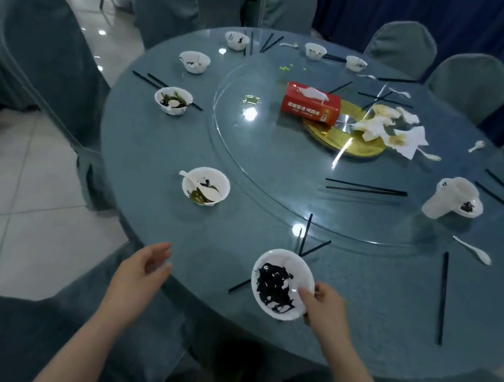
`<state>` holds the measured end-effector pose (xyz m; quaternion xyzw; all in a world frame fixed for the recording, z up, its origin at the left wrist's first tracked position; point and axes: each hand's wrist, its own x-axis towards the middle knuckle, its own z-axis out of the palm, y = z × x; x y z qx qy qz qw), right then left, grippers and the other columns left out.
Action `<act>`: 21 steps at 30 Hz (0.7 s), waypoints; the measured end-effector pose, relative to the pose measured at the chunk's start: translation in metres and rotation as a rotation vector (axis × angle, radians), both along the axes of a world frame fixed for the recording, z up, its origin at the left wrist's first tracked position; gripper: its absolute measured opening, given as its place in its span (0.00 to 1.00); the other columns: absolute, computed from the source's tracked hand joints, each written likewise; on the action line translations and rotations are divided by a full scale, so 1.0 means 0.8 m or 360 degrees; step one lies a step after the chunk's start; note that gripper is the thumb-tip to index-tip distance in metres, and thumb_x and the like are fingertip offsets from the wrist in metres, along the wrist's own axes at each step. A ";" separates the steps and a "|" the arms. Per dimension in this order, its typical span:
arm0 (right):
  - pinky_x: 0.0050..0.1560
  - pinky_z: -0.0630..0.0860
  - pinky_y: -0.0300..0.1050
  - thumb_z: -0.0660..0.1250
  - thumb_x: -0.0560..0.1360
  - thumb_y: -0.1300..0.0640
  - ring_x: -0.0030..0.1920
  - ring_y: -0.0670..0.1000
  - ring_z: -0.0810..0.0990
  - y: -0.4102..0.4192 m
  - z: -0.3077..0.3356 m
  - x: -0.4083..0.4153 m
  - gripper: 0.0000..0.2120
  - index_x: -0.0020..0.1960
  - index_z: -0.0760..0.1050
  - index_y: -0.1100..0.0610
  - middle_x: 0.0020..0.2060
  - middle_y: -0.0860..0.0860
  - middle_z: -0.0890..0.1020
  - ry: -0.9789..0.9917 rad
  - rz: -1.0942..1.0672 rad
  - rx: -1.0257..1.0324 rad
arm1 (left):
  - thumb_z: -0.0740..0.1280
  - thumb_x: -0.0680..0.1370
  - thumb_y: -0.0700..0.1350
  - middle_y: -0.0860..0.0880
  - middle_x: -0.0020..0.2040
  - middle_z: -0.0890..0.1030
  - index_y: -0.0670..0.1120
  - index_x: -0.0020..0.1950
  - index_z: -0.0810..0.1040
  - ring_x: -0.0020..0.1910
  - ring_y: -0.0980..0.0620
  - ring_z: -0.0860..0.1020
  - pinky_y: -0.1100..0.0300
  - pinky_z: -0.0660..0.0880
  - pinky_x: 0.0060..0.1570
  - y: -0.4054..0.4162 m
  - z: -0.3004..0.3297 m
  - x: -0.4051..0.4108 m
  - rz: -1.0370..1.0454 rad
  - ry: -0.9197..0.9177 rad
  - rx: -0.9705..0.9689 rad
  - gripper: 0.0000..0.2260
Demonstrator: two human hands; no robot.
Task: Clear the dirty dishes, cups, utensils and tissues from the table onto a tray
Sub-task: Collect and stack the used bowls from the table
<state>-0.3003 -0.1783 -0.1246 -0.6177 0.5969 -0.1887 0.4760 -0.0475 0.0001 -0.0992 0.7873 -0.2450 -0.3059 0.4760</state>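
Note:
My right hand (326, 306) grips the near rim of a white bowl (281, 283) with black leftovers, tilted just above the round glass-topped table (158, 140). My left hand (142, 267) hovers open at the table's near edge, holding nothing. Several more dirty white bowls ring the table, the nearest one (206, 186) holding a white spoon and greens. Black chopsticks (365, 188) lie scattered about. Stained tissues (389, 129) are piled on the glass turntable. A white cup (444, 198) leans on a small bowl at the right. No tray is in view.
A red tissue box (311, 103) sits on the gold centre disc (344, 139). A loose white spoon (474, 252) lies at the right. Grey-covered chairs (42, 53) surround the table, one right in front of me. Tiled floor lies to the left, a blue curtain behind.

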 end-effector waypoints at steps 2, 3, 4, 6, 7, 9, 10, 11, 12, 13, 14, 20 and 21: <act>0.24 0.71 0.38 0.67 0.75 0.59 0.23 0.43 0.74 0.012 0.013 0.035 0.03 0.43 0.77 0.56 0.29 0.50 0.80 -0.0093 0.0088 -0.0004 | 0.67 0.77 0.39 0.52 0.55 0.79 0.47 0.63 0.76 0.50 0.66 0.76 0.73 0.69 0.47 0.011 0.003 0.002 -0.0005 0.0025 -0.0039 0.14; 0.24 0.71 0.36 0.67 0.75 0.59 0.22 0.41 0.74 0.017 0.019 0.052 0.03 0.43 0.77 0.56 0.29 0.49 0.80 -0.0131 0.0132 -0.0002 | 0.67 0.77 0.39 0.52 0.54 0.80 0.47 0.63 0.76 0.50 0.66 0.76 0.74 0.70 0.45 0.014 0.005 0.004 0.0005 0.0047 -0.0055 0.14; 0.24 0.70 0.35 0.67 0.75 0.59 0.22 0.40 0.74 0.022 0.024 0.068 0.03 0.43 0.77 0.55 0.30 0.49 0.80 -0.0163 0.0169 0.0016 | 0.67 0.77 0.39 0.52 0.53 0.80 0.46 0.63 0.76 0.50 0.66 0.76 0.74 0.70 0.45 0.017 0.006 0.005 0.0015 0.0071 -0.0068 0.14; 0.25 0.71 0.35 0.67 0.76 0.57 0.24 0.39 0.76 0.029 0.033 0.098 0.02 0.44 0.76 0.54 0.33 0.49 0.82 -0.0207 0.0234 0.0084 | 0.68 0.77 0.40 0.51 0.53 0.82 0.47 0.62 0.77 0.51 0.63 0.78 0.72 0.71 0.48 0.020 0.009 0.009 0.0025 0.0111 -0.0084 0.14; 0.27 0.73 0.36 0.68 0.75 0.56 0.26 0.40 0.78 0.030 0.037 0.111 0.02 0.45 0.76 0.53 0.35 0.49 0.83 -0.0221 0.0271 0.0120 | 0.68 0.77 0.41 0.51 0.53 0.82 0.48 0.61 0.77 0.51 0.60 0.79 0.68 0.73 0.51 0.020 0.011 0.011 0.0033 0.0137 -0.0093 0.13; 0.30 0.76 0.38 0.68 0.76 0.54 0.30 0.44 0.80 0.031 0.043 0.136 0.04 0.46 0.75 0.54 0.37 0.50 0.83 -0.0245 0.0362 0.0178 | 0.68 0.77 0.42 0.49 0.51 0.83 0.49 0.60 0.77 0.51 0.54 0.81 0.57 0.75 0.57 0.016 0.015 0.019 0.0074 0.0232 -0.0131 0.12; 0.30 0.75 0.39 0.68 0.76 0.54 0.30 0.45 0.79 0.030 0.046 0.148 0.04 0.47 0.75 0.54 0.37 0.50 0.83 -0.0247 0.0414 0.0195 | 0.67 0.78 0.42 0.49 0.50 0.84 0.48 0.61 0.77 0.50 0.52 0.82 0.53 0.76 0.58 0.012 0.017 0.024 0.0100 0.0298 -0.0159 0.12; 0.30 0.75 0.38 0.68 0.76 0.53 0.29 0.44 0.78 0.028 0.048 0.160 0.05 0.47 0.75 0.54 0.37 0.49 0.83 -0.0240 0.0469 0.0199 | 0.66 0.78 0.42 0.48 0.49 0.84 0.46 0.62 0.77 0.49 0.51 0.83 0.52 0.77 0.57 0.007 0.019 0.029 0.0120 0.0370 -0.0191 0.12; 0.29 0.74 0.37 0.67 0.76 0.53 0.28 0.43 0.77 0.024 0.049 0.171 0.06 0.47 0.74 0.55 0.36 0.49 0.83 -0.0227 0.0520 0.0198 | 0.66 0.79 0.43 0.48 0.49 0.85 0.46 0.62 0.77 0.48 0.51 0.83 0.52 0.78 0.55 0.002 0.020 0.034 0.0127 0.0431 -0.0211 0.13; 0.29 0.74 0.37 0.67 0.76 0.52 0.28 0.43 0.76 0.020 0.049 0.181 0.07 0.47 0.74 0.55 0.36 0.49 0.83 -0.0217 0.0565 0.0204 | 0.65 0.79 0.44 0.49 0.48 0.85 0.47 0.63 0.78 0.47 0.51 0.83 0.52 0.78 0.54 -0.003 0.021 0.039 0.0122 0.0472 -0.0209 0.13; 0.29 0.74 0.37 0.67 0.76 0.52 0.28 0.44 0.76 0.016 0.049 0.191 0.07 0.47 0.74 0.56 0.35 0.49 0.82 -0.0218 0.0608 0.0222 | 0.65 0.79 0.45 0.50 0.48 0.85 0.49 0.62 0.78 0.47 0.51 0.84 0.51 0.78 0.54 -0.007 0.022 0.042 0.0118 0.0500 -0.0194 0.12; 0.26 0.69 0.34 0.63 0.78 0.49 0.26 0.44 0.74 -0.025 0.037 0.245 0.14 0.39 0.76 0.56 0.26 0.47 0.79 -0.0385 0.0694 0.0375 | 0.64 0.80 0.41 0.46 0.45 0.85 0.47 0.57 0.80 0.45 0.46 0.84 0.52 0.81 0.46 -0.026 0.016 0.066 0.0330 0.0585 -0.0200 0.09; 0.26 0.69 0.33 0.63 0.79 0.49 0.26 0.44 0.75 -0.037 0.033 0.254 0.13 0.40 0.77 0.55 0.27 0.47 0.79 -0.0395 0.0661 0.0362 | 0.63 0.80 0.41 0.46 0.45 0.85 0.46 0.56 0.80 0.44 0.46 0.84 0.53 0.81 0.45 -0.029 0.015 0.071 0.0385 0.0602 -0.0204 0.08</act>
